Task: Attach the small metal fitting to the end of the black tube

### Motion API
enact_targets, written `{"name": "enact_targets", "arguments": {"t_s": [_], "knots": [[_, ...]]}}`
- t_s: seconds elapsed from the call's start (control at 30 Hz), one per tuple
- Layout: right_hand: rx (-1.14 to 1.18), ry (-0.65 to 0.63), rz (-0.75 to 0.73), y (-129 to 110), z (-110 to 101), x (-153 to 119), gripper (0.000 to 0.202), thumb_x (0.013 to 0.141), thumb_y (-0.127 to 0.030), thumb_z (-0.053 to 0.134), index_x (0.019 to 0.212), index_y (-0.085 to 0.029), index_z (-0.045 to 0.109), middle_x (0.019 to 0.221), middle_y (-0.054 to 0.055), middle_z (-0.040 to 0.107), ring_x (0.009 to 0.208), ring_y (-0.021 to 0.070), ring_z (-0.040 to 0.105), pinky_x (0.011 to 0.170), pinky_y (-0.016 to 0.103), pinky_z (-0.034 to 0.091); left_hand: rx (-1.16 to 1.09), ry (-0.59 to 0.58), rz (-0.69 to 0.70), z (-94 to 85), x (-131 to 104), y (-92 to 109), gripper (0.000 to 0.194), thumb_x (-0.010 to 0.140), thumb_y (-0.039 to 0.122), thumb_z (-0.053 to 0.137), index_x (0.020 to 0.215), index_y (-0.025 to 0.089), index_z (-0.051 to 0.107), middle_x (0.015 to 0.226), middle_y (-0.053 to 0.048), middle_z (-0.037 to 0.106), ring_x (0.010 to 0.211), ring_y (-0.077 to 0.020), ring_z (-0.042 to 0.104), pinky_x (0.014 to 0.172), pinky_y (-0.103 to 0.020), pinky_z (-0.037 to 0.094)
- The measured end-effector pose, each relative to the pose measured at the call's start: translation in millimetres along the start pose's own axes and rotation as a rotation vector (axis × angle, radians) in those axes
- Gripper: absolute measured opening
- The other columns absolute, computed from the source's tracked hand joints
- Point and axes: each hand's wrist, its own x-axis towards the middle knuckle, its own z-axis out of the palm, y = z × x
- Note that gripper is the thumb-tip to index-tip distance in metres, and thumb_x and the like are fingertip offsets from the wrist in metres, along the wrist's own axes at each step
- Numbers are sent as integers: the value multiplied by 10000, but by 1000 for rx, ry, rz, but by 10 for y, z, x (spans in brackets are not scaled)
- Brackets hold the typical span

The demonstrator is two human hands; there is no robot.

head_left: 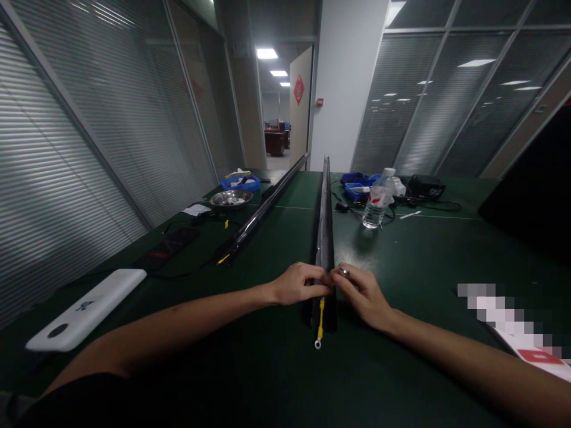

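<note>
A long black strip [326,232] with a greyish inner face runs away from me along the dark green table. Near its close end, my left hand [295,284] is closed from the left, thumb and fingers pinching at the strip. From the other side my right hand [360,292], with a ring on one finger, pinches it too. The fingertips of both hands almost meet, and they hide what lies right between them. Below them a short yellow wire [321,318] comes out, tipped with a metal ring terminal [317,343] lying toward me.
Another long black strip [267,207] lies to the left. Beyond it are a metal bowl [217,201] and a blue tray [254,186]. A white power bank-like block [96,306] lies near left. At right stand a water bottle [376,205], blue bins and black cables.
</note>
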Motion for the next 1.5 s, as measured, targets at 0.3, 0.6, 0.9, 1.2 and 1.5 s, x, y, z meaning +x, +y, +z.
{"name": "enact_targets", "arguments": {"t_s": [0.3, 0.6, 0.9, 1.2, 1.5], "knots": [[96, 1, 97, 61, 5, -13, 379, 1102, -440, 489, 898, -193, 691, 696, 5, 565, 591, 155, 531, 530, 269, 416, 27, 39, -43, 28, -12, -21, 242, 976, 360, 672, 957, 122, 716, 795, 8, 580, 653, -100, 485, 597, -197, 342], [64, -16, 70, 45, 9, -2, 373, 1104, -422, 490, 865, -200, 672, 749, 22, 603, 644, 167, 572, 565, 273, 440, 60, 31, -33, 26, -11, -5, 214, 970, 337, 675, 962, 128, 719, 823, -6, 623, 685, -117, 535, 627, -204, 373], [52, -22, 74, 41, 2, -2, 329, 1095, -388, 530, 870, -193, 672, 765, 5, 620, 631, 147, 553, 596, 269, 430, 11, 9, 25, 19, -5, -65, 166, 978, 279, 667, 977, 136, 751, 913, -24, 664, 803, -149, 606, 740, -221, 432], [49, -11, 63, 42, 5, 3, 340, 1083, -407, 557, 856, -186, 680, 743, 1, 610, 634, 146, 545, 615, 266, 432, -32, -6, 51, 12, -2, -67, 190, 997, 286, 647, 1001, 133, 760, 937, -32, 671, 859, -164, 629, 779, -225, 441], [58, -35, 52, 59, 10, 4, 351, 1111, -378, 487, 918, -186, 708, 779, 12, 609, 613, 140, 537, 588, 264, 422, 45, 26, -36, 26, -15, -17, 216, 966, 333, 680, 960, 122, 724, 836, -6, 630, 681, -115, 531, 626, -206, 369]]}}
